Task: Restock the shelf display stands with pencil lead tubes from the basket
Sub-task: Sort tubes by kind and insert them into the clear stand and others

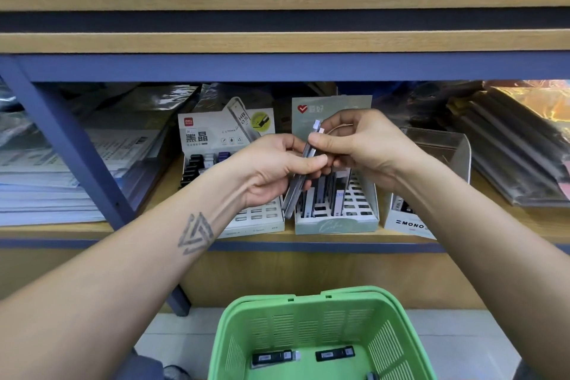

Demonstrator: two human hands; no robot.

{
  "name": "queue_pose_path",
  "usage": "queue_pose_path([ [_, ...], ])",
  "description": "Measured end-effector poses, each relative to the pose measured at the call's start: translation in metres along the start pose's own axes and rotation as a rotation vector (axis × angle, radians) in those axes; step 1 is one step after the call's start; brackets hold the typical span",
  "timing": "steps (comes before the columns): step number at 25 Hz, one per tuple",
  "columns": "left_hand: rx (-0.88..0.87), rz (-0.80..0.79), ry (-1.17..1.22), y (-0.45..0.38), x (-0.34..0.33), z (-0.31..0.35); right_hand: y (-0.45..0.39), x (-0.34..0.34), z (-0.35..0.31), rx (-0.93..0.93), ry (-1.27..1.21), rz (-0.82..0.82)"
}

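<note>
The left hand (277, 170) and the right hand (354, 148) are meeting in front of the shelf, both gripping a small bunch of grey lead tubes (303, 170). The left thumb is pressing across the middle of the bunch with the fingers curling underneath, and the right thumb and fingers are pinching the upper part, just below the white caps. The tubes are standing tilted, caps up and to the right, lower ends pointing down towards the gap between two stands.

Behind the hands, on the wooden shelf (154, 194), a white display stand (228, 145) with a printed card back is sitting to the left, holding dark tubes in its rear rows. Just beside it, a pale green display stand (339, 222) is carrying a few upright tubes in its grid. To the right of that, a white box marked MONO (407, 222) is sitting partly hidden by the right forearm, with a clear plastic box (444, 145) behind it. Stacks of paper (46, 188) are lying well to the left.

Below, a green basket (320, 318) is standing on the floor, with two black tubes (273, 358) lying flat on its bottom and another just showing at the picture's lower edge.
</note>
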State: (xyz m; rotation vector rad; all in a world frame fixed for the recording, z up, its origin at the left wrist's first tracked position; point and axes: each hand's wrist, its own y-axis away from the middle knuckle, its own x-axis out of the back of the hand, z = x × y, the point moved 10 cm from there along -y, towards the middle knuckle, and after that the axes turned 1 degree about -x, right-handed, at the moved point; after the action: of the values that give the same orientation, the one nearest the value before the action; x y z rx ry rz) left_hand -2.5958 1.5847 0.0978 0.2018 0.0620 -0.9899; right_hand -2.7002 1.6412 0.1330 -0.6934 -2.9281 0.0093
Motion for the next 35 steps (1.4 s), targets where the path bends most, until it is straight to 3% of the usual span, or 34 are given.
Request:
queue_pose_path([
  [6,0.021,-0.113,0.132,-0.005,-0.021,0.008,0.001,0.025,-0.004,-0.022,-0.081,-0.052],
  [11,-0.001,0.068,0.055,-0.016,-0.009,0.014,0.0,0.062,-0.004,0.003,0.04,0.032],
  [17,-0.069,0.278,-0.142,-0.027,0.005,0.018,0.001,0.107,-0.005,0.07,0.536,0.195],
  [26,-0.058,0.276,-0.134,-0.036,0.001,0.017,-0.012,0.097,-0.009,0.283,0.777,0.305],
  [35,-0.042,0.275,-0.127,-0.043,0.006,0.013,-0.018,0.091,0.007,0.157,0.731,0.196],
])
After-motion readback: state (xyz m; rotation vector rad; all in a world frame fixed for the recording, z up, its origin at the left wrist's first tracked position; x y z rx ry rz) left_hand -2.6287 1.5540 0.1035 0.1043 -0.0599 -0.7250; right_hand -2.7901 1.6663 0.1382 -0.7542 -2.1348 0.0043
